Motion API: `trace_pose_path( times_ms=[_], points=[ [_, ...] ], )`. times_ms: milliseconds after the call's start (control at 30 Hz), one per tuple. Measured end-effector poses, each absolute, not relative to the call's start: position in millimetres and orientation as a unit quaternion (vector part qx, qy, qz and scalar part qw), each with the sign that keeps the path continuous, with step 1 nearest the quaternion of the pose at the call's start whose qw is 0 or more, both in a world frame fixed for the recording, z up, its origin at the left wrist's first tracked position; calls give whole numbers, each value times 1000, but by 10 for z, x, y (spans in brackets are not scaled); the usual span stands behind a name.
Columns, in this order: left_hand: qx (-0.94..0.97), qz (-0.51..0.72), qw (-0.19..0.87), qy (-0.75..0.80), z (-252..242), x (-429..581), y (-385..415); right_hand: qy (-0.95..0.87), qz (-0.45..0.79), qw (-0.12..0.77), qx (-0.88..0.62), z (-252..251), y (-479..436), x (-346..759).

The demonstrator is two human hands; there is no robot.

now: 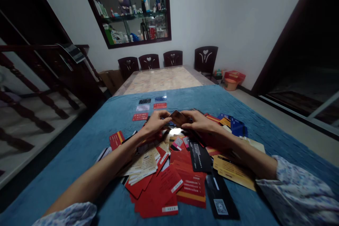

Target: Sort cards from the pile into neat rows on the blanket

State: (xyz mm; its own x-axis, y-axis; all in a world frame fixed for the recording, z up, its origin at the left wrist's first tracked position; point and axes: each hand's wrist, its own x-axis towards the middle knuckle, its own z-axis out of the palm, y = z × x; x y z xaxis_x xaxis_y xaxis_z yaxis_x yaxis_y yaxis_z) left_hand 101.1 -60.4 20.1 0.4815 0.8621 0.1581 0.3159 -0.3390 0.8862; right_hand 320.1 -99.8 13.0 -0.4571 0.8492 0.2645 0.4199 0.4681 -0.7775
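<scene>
A dark brown card (178, 118) is held up between my two hands, above a heap of cards. My left hand (156, 122) pinches its left edge between thumb and fingers. Gripping the right side is my right hand (198, 121). Below the wrists spread many loose cards: red cards (161, 190), cream cards (143, 164), black cards (200, 157) and a yellow card (234, 171). Blue cards (238, 126) lie to the right. Beyond my left hand, several cards lie apart in two columns, among them a red card (160, 106) and a black card (144, 101).
A blue cloth (106, 183) covers the near part of the table; its far part shows a marbled top (164, 79). Dark chairs (206, 59) stand at the far end. A wall shelf (137, 14) holds bottles and a purple plush toy. At left runs a wooden railing (34, 102).
</scene>
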Motion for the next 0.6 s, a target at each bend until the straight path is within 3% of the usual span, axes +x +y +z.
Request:
trace_pose_path(
  times_ms=[433, 600],
  points=[
    [772, 338, 394, 367, 358, 1122, -549, -789, 242, 398, -400, 295, -923, 3387],
    [773, 340, 402, 353, 349, 1178, -560, -816, 206, 382, -383, 309, -948, 3336]
  ],
)
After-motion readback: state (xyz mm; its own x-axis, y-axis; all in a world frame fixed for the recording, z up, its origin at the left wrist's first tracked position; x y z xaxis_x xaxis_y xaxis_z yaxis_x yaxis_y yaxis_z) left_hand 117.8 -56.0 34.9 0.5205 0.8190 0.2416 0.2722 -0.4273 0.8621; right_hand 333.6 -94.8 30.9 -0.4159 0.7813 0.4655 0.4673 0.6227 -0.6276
